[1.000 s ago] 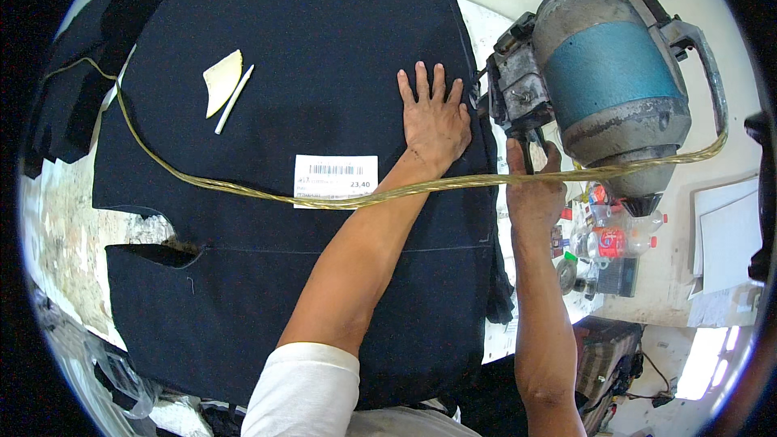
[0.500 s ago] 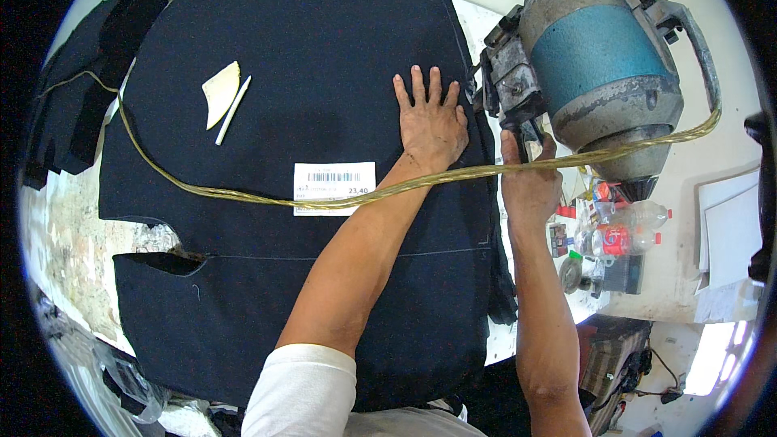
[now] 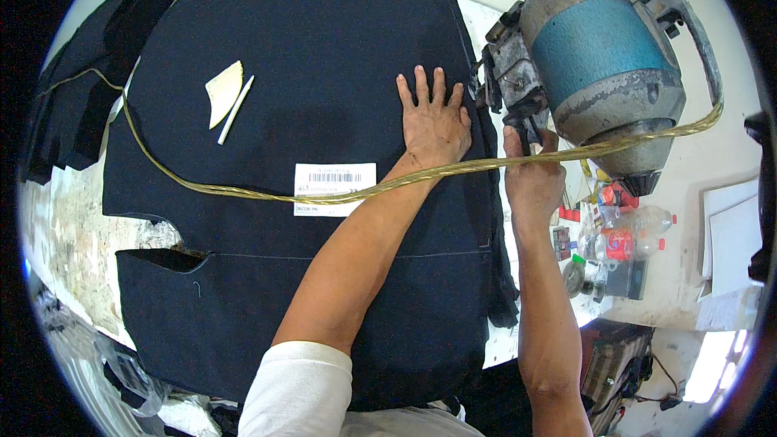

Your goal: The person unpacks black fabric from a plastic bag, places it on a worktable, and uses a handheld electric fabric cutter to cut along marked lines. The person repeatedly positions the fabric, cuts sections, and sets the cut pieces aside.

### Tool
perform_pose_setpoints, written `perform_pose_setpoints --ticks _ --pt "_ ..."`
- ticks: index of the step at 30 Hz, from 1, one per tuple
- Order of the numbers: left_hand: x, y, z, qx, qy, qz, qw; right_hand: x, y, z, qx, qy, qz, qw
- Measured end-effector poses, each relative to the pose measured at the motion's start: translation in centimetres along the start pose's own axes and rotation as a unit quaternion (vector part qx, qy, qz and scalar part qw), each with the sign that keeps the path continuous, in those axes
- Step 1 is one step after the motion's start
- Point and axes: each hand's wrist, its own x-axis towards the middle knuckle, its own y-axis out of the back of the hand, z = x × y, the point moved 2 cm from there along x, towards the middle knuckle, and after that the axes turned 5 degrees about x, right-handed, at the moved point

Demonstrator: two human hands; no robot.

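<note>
My left hand [image 3: 435,125] lies flat with spread fingers on a stack of dark navy cloth [image 3: 332,57], near its right edge. My right hand [image 3: 534,182] is wrapped round the black handle of an electric cloth cutting machine [image 3: 607,48], which has a grey and teal motor housing. The machine stands against the right edge of the stack; its blade is hidden from this view. A yellowish power cord [image 3: 461,167] runs from the machine over both forearms and across the cloth. It crosses a white paper label [image 3: 336,180] on the stack.
A cream chalk piece [image 3: 224,95] and a thin white stick [image 3: 235,111] lie on the cloth. Another dark cloth bundle [image 3: 97,73] sits at far left. Beyond my right forearm are plastic bottles [image 3: 627,244] and small items. White paper sheets [image 3: 732,231] lie farther right.
The whole view has shifted slightly to the right. The cord lies a little higher across the label. Both hands keep their places on the cloth and the machine's handle.
</note>
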Motion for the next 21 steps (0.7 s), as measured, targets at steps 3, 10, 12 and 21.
perform_pose_setpoints --ticks 3,10,12,21 --pt "0.4 0.9 0.2 -0.003 -0.003 -0.010 1.000 0.0 -0.5 0.1 -0.012 0.053 0.110 0.992" --pt "7.3 0.3 -3.0 0.008 -0.016 -0.008 1.000 0.1 -0.6 0.5 0.010 0.007 0.087 0.996" --pt "9.0 -1.0 -3.7 -0.003 0.010 -0.053 0.999 0.3 -0.4 0.2 0.043 0.026 0.102 0.993" --pt "10.2 -2.7 -3.3 0.057 -0.003 -0.082 0.995 0.8 -0.5 -0.2 0.029 -0.038 0.052 0.998"
